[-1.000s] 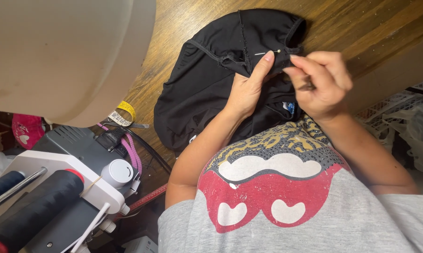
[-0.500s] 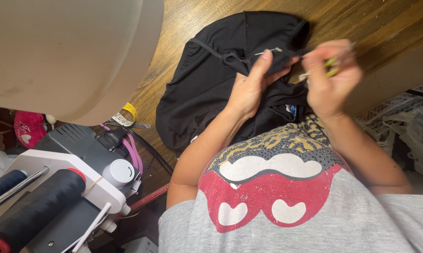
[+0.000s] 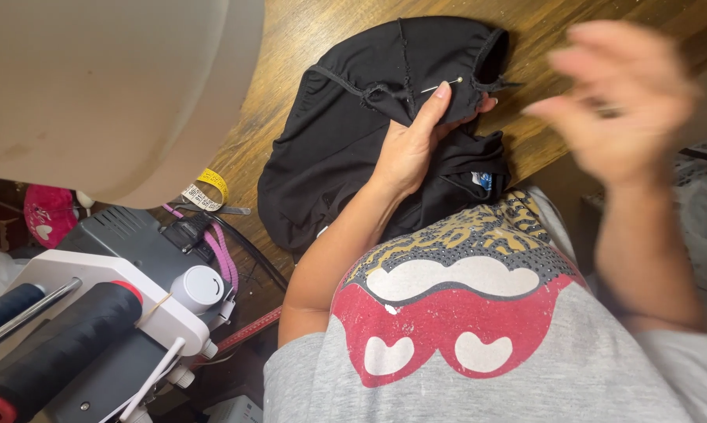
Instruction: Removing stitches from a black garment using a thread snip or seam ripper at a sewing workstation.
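One large pale rounded shape, blurred and too near the camera to identify, fills the upper left of the view. Beside it the wooden worktop runs diagonally, and at the lower left stands a white and grey sewing machine with a dark thread spool lying in front. A black fabric garment lies spread on the worktop, directly ahead of the person's grey printed shirt, its bulk reaching away from the body toward the far edge. The left hand rests on top of the garment, fingers closed on a gathered fold near its upper edge and pinching it between thumb and forefinger. The right hand is lifted off to the right, clear of the cloth and heavily motion-blurred; its fingers look loosely spread, though I cannot tell whether they hold anything. So the left hand is the nearer one, in contact, while the right is apart. A coiled yellow measuring tape sits at the garment's left, near the worktop's edge. Smallest is a pin, stuck in the fold just at the left forefinger's tip, its long axis lying nearly crosswise with the pale head toward the right hand.
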